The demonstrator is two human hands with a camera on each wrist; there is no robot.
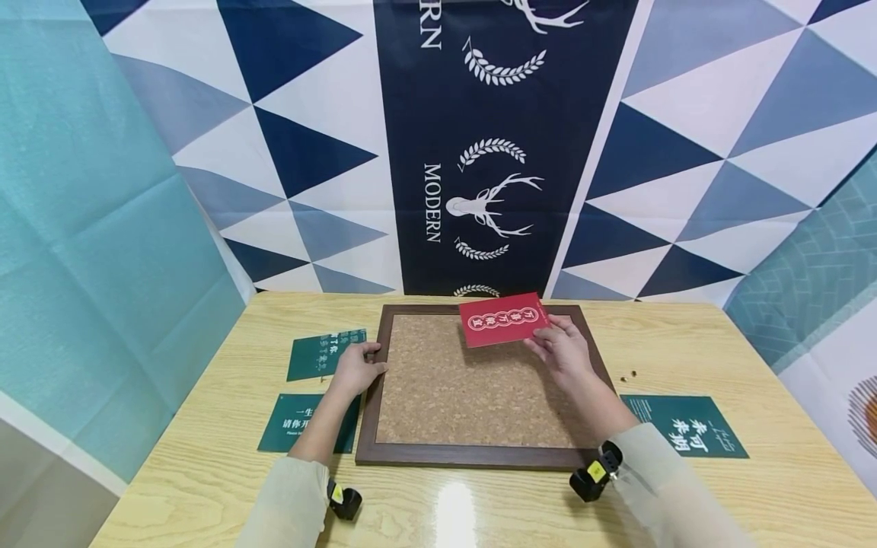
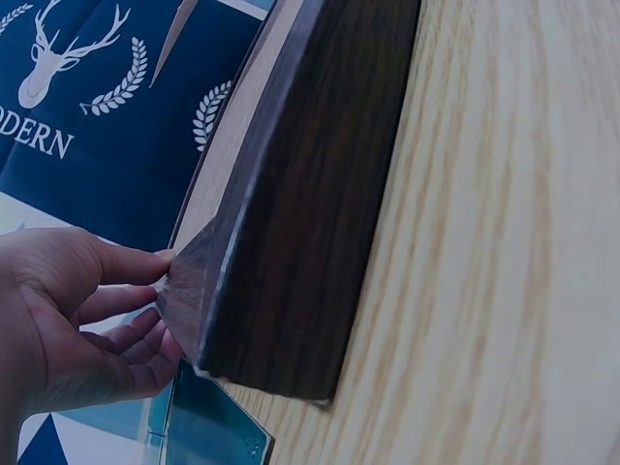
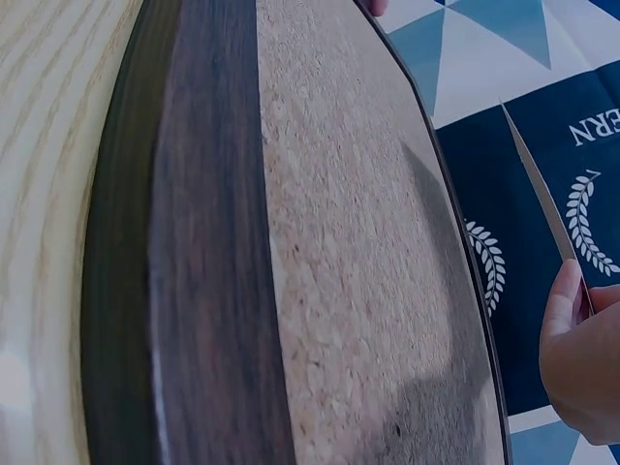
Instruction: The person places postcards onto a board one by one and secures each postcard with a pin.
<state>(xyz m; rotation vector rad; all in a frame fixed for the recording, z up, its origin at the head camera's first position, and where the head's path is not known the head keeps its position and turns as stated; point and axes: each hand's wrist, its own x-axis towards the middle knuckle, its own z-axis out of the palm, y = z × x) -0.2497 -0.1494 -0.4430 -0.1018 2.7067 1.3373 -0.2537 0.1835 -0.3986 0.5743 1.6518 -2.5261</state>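
A cork board (image 1: pixel 438 380) with a dark brown wooden frame (image 1: pixel 473 457) lies on the table. My right hand (image 1: pixel 567 352) pinches a red card (image 1: pixel 499 320) with white Chinese characters at its lower right edge, raised above the board's upper part. In the right wrist view the card (image 3: pixel 538 184) appears nearly edge-on, between thumb and fingers. Fingertips of my left hand (image 1: pixel 355 371) rest on the frame's left side. The left wrist view shows that hand (image 2: pixel 87 325) with fingers loosely bent, touching the frame's edge.
Left of the board lie two green cards, an upper one (image 1: pixel 308 359) and a lower one (image 1: pixel 275 426), both partly behind my left hand and arm. Another green card (image 1: pixel 712 426) lies to the right, below small brass-coloured bits (image 1: pixel 633 373). A patterned cloth (image 1: pixel 329 152) hangs behind the table.
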